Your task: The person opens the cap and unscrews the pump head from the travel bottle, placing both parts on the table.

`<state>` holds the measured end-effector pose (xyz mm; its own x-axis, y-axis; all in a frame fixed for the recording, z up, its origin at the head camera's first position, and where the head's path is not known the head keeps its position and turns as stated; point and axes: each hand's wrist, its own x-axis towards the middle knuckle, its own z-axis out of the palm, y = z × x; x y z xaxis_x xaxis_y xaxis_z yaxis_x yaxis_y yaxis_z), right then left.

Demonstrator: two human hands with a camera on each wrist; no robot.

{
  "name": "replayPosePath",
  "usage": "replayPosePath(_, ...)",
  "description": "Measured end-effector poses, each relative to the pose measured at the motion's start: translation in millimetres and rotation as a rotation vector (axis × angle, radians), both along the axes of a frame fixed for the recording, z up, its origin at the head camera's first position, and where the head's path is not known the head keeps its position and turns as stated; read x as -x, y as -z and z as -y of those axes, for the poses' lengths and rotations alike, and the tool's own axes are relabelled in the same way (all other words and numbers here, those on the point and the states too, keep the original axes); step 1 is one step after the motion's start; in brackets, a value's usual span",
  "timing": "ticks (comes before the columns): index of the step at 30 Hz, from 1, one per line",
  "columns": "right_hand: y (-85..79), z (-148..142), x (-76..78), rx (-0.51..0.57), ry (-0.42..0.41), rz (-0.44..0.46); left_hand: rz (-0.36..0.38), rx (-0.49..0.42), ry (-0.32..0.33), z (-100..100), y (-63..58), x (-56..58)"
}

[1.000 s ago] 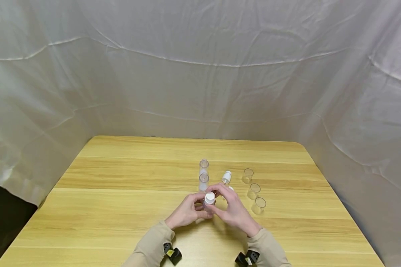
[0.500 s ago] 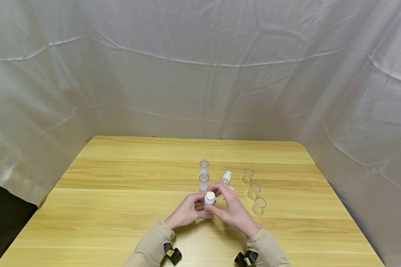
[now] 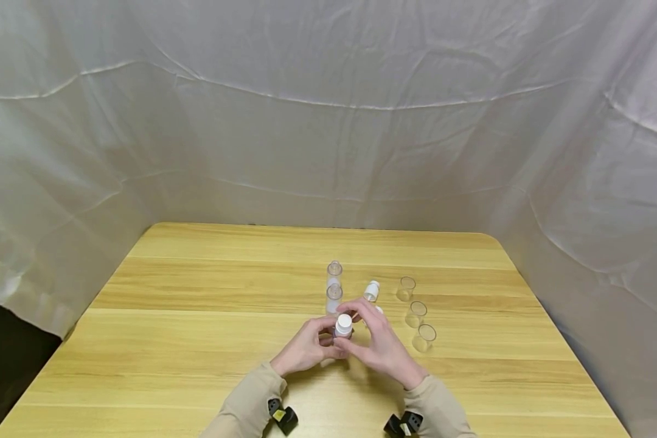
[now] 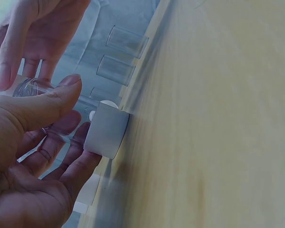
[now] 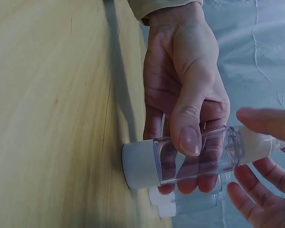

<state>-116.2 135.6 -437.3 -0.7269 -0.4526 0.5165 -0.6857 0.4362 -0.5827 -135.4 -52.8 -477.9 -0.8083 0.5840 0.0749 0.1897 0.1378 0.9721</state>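
Note:
Between my two hands stands an upright clear bottle [image 5: 192, 161] with a white base [image 5: 141, 164], held low over the wooden table. My left hand [image 3: 309, 345] grips its transparent body, thumb [image 4: 47, 107] on one side and fingers on the other. On top sits a white pump head [image 3: 344, 322], narrower at its tip in the right wrist view. My right hand [image 3: 380, 347] pinches this pump head between thumb and fingers. In the left wrist view the right hand [image 4: 42, 28] reaches in from above, covering part of the white top.
Two more clear bottles [image 3: 334, 298] with white lower parts stand in a line behind my hands. A loose white pump head [image 3: 371, 291] is beside them, and another white piece is partly hidden by my right hand. Three clear cup-like caps [image 3: 424, 337] stand to the right.
My right hand's fingers have shifted slightly around the pump head. The left hand keeps its grip and the bottle stays in place.

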Motion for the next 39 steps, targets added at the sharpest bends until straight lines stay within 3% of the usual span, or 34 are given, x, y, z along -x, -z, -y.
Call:
replayPosePath(10,2.5,0.7,1.9,0.011,-0.020,-0.049,-0.029,-0.004,0.016,0.6,0.5,0.9)
replayPosePath(20,3.9,1.4,1.9,0.039,0.020,-0.050,-0.007,-0.004,0.001,0.2,-0.1,-0.5)
replayPosePath(28,3.7,0.0,1.7,0.031,-0.019,-0.054,-0.022,-0.008,0.013,0.3,0.2,-0.1)
replayPosePath(39,1.9,3.2,1.1,0.041,0.007,-0.053,-0.015,-0.003,0.004,0.0,-0.2,-0.1)
